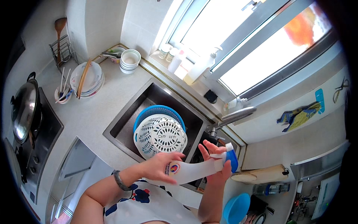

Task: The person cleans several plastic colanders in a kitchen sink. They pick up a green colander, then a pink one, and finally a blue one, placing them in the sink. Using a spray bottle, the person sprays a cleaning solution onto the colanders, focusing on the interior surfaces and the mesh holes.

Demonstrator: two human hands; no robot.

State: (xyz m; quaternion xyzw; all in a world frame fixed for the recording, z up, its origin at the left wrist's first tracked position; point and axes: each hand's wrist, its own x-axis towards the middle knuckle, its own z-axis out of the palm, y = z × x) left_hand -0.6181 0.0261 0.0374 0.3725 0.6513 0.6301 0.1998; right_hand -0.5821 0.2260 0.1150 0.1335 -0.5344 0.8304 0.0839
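A translucent white spray bottle (pixel 193 171) with a blue and white trigger head (pixel 231 159) lies nearly level in front of my body. Around its lower body, by the round label, my left hand (pixel 160 167) has its grip. My right hand (pixel 219 165) holds the neck, just under the trigger head, with some fingers raised. Beyond the bottle, a white perforated plastic colander (pixel 166 137) rests bottom up over a blue basket (pixel 159 107) in the stainless-steel sink (pixel 123 123).
A faucet (pixel 236 113) rises at the sink's right. Stacked plates (pixel 95 73), bowls (pixel 130 60) and chopsticks (pixel 84 77) stand on the left counter. A lidded wok (pixel 25 109) sits on the stove. Bottles (pixel 200 67) line the windowsill. A blue basin (pixel 236 208) is at lower right.
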